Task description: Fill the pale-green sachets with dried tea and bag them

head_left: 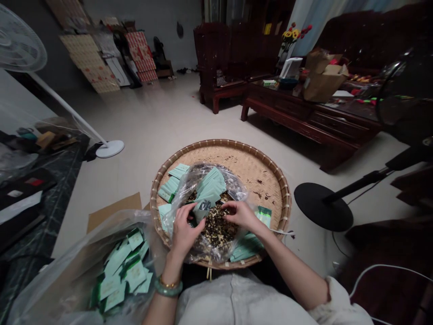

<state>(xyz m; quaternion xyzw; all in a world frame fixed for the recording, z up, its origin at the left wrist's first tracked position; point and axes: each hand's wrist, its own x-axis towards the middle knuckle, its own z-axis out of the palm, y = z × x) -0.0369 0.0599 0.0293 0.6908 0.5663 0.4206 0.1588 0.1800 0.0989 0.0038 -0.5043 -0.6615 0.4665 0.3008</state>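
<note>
In the head view, my left hand (185,228) grips a small pale-green sachet (203,208) between thumb and fingers. My right hand (241,214) is curled over a loose dark-and-yellow dried mix (218,228); whatever its fingertips pinch is too small to make out. The mix lies in a clear plastic bag (184,192) spread on a round woven bamboo tray (270,176). A fanned stack of green sachets (212,183) rests on top of the mix. More sachets (248,246) lie at the tray's right, and others (169,187) along its left.
A large clear bag (64,275) of green packets (117,266) stands at my lower left, by a cardboard flap (113,210). Fan bases stand left (110,149) and right (323,205). A dark wooden table (304,117) and stacked boxes (89,63) are farther back.
</note>
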